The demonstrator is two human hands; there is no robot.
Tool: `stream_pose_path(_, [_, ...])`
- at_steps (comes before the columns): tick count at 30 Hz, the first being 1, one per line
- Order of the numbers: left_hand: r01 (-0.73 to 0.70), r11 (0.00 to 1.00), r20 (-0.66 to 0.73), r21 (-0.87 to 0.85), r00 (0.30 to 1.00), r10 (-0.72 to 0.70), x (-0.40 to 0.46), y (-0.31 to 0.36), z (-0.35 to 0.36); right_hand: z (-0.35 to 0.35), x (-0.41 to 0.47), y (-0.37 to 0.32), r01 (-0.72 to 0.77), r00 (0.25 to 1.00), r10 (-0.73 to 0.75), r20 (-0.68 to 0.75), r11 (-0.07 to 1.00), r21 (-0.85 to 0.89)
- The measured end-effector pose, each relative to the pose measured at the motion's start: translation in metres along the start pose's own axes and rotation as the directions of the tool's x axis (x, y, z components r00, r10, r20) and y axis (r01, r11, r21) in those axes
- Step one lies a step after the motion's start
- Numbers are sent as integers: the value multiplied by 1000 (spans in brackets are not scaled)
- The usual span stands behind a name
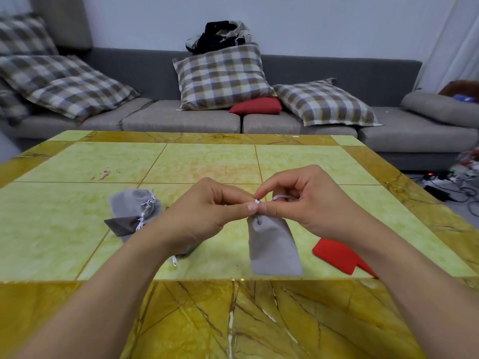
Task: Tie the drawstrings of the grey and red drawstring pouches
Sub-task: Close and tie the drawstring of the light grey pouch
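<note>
Both hands, left hand (207,216) and right hand (305,200), pinch the white drawstring (257,201) at the grey pouch's (272,244) mouth; it hangs limp above the table (77,167). Soft, light cloth (probably slippery cord), so hold close to the knot.

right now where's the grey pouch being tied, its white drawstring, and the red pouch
grey pouch (272,244): head view, middle of its hanging body
white drawstring (281,196): head view, loop beside the right hand's fingers
red pouch (334,255): head view, flat part left of the right forearm
</note>
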State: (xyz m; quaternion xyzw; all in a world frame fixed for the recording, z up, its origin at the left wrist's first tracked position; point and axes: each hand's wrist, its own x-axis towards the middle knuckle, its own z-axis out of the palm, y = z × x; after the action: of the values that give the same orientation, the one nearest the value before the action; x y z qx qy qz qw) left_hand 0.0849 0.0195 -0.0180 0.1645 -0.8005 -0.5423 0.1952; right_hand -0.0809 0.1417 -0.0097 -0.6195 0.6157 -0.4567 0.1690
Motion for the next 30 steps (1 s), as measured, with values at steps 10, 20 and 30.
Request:
stream_pose_path(10, [61,971,-41,-233,997,-73,-1,3,1,-2,0,-3,2,1000,1,-17,985,173])
stream_pose_path(20, [102,957,-207,-273,965,-162,3,3,6,-14,-2,-6,-73,990,106,94,951,-300])
stream_pose_path(30, [64,997,-48,-47,997,-66,-5,7,7,0,-2,-14,263,957,-288,27,828,-495])
